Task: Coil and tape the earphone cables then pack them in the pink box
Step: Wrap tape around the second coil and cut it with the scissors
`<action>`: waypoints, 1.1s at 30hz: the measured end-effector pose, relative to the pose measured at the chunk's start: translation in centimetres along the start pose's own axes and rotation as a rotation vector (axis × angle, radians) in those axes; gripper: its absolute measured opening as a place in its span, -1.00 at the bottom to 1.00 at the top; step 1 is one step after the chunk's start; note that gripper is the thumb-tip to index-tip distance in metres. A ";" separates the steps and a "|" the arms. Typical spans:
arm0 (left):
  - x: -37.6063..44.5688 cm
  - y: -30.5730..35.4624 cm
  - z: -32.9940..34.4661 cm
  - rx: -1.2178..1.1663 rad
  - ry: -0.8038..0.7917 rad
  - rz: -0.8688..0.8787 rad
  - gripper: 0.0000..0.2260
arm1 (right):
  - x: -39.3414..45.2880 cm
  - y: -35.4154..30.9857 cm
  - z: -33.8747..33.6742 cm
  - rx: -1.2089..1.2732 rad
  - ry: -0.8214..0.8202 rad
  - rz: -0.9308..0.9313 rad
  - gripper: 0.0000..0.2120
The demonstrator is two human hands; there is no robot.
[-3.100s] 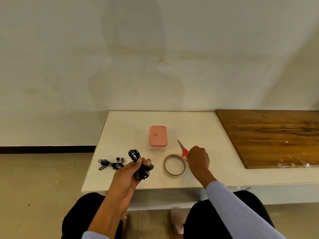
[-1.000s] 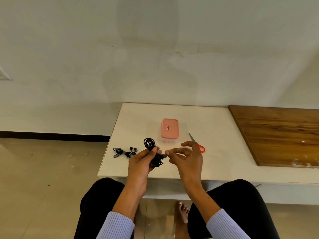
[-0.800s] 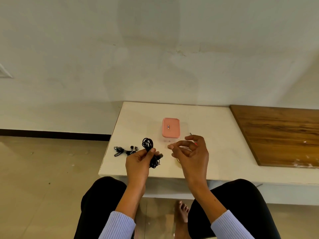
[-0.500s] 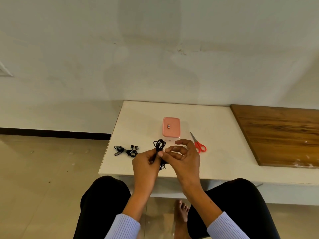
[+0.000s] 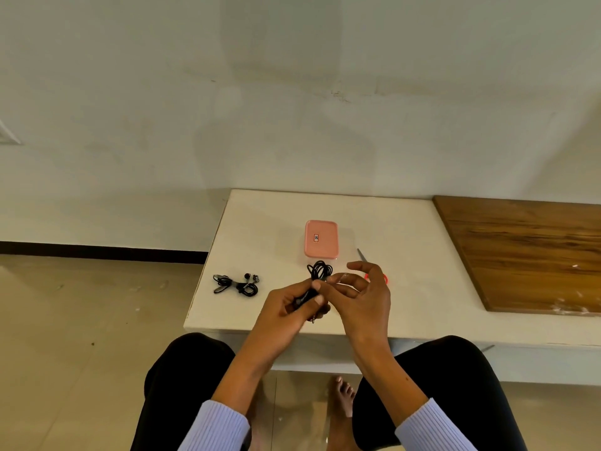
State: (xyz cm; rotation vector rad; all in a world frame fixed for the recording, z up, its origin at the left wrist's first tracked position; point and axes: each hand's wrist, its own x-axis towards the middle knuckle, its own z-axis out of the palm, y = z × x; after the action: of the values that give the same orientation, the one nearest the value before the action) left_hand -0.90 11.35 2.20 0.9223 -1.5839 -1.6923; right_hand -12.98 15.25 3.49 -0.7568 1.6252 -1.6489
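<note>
The left hand [image 5: 286, 304] grasps a coiled black earphone cable [image 5: 317, 278] at its waist, the thumb and fingers curled round the bundle, loops fanning out above the fist toward the pink box [image 5: 321, 239]; the right hand [image 5: 361, 294] meets the bundle from the other side, its thumb and forefinger pinching at the coil's middle while the other fingers spread loosely; a sliver of clear tape may sit at those fingertips, though it is too small to be sure. The cable looks light, limp and springy, so I judge it will unwind if the waist is let go; the pinch belongs there, not on the loops or the buds. A second earphone cable [image 5: 235, 284] lies on the white table [image 5: 260, 222] just left of the left hand; red-handled scissors [image 5: 374, 271] peek out beyond the right hand; the box, lid on, rests just past both.
</note>
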 end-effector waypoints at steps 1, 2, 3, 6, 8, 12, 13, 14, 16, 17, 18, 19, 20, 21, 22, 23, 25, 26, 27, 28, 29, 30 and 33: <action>0.0 0.2 -0.1 -0.054 -0.013 -0.021 -0.79 | 0.1 -0.1 -0.1 0.002 0.000 0.004 -0.50; 0.0 0.3 -0.2 -0.084 -0.019 -0.030 -0.77 | 0.1 -0.1 -0.2 0.001 0.000 0.005 -0.50; 0.1 0.2 -0.2 -0.085 -0.017 -0.026 -0.77 | 0.1 -0.2 -0.2 -0.002 -0.001 0.004 -0.50; 0.2 -0.2 0.0 -0.059 0.061 -0.011 -0.77 | -0.2 -0.1 -0.1 -0.018 0.001 -0.003 -0.51; 0.3 -0.4 0.3 -0.086 0.119 -0.020 -0.77 | -0.3 0.0 0.0 -0.029 0.008 -0.004 -0.51; 0.6 -0.6 0.5 -0.192 0.217 -0.047 -0.75 | -0.3 -0.3 0.3 -0.021 0.018 0.015 -0.54; 0.7 -0.6 0.7 -0.199 0.238 -0.043 -0.74 | -0.4 -0.4 0.3 -0.016 0.018 0.026 -0.56; 0.8 -0.6 0.7 -0.199 0.256 -0.038 -0.74 | -0.3 -0.3 0.5 -0.012 0.020 0.037 -0.58; 0.9 -0.5 0.8 -0.201 0.286 -0.033 -0.73 | -0.2 -0.1 0.5 0.004 0.032 0.075 -0.59; 0.9 -0.4 0.7 -0.208 0.303 -0.032 -0.74 | -0.2 -0.1 0.5 0.014 0.037 0.100 -0.59; 1.0 -0.3 0.6 -0.214 0.316 -0.031 -0.74 | -0.1 0.1 0.4 0.020 0.039 0.127 -0.59; 1.0 -0.2 0.4 -0.216 0.319 -0.029 -0.74 | 0.0 0.2 0.4 0.034 0.039 0.154 -0.58; 1.0 -0.1 0.3 -0.217 0.317 -0.030 -0.74 | 0.0 0.2 0.3 0.062 0.034 0.176 -0.57; 1.0 0.0 0.3 -0.223 0.314 -0.034 -0.74 | 0.0 0.2 0.2 0.096 0.021 0.197 -0.57; 0.9 0.1 0.3 -0.239 0.313 -0.046 -0.74 | 0.1 0.2 0.1 0.134 0.001 0.223 -0.57; 0.9 0.2 0.3 -0.264 0.312 -0.063 -0.74 | 0.2 0.1 0.0 0.180 -0.023 0.264 -0.59; 0.9 0.5 0.2 -0.320 0.304 -0.099 -0.74 | 0.5 0.2 -0.2 0.304 -0.108 0.386 -0.67; 0.9 0.6 0.1 -0.339 0.297 -0.110 -0.74 | 0.8 0.4 -0.3 0.363 -0.156 0.451 -0.68; 0.8 0.7 0.0 -0.348 0.288 -0.117 -0.74 | 0.9 0.6 -0.3 0.398 -0.196 0.496 -0.65; 0.8 0.7 -0.1 -0.350 0.276 -0.120 -0.74 | 1.1 0.8 -0.3 0.411 -0.226 0.518 -0.57; 0.7 0.8 0.0 -0.348 0.258 -0.119 -0.74 | 1.2 0.9 -0.3 0.414 -0.237 0.532 -0.49; 0.6 0.8 0.0 -0.344 0.236 -0.116 -0.74 | 1.2 1.1 -0.4 0.406 -0.238 0.538 -0.43; 0.4 0.9 -0.1 -0.317 0.167 -0.103 -0.73 | 1.6 2.0 -0.6 0.417 -0.267 0.590 -0.40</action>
State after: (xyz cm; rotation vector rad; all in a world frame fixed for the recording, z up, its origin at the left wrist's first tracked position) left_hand -1.08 10.90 3.05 0.9646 -1.1359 -1.8199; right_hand -14.26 14.34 1.39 -0.2334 1.1154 -1.3175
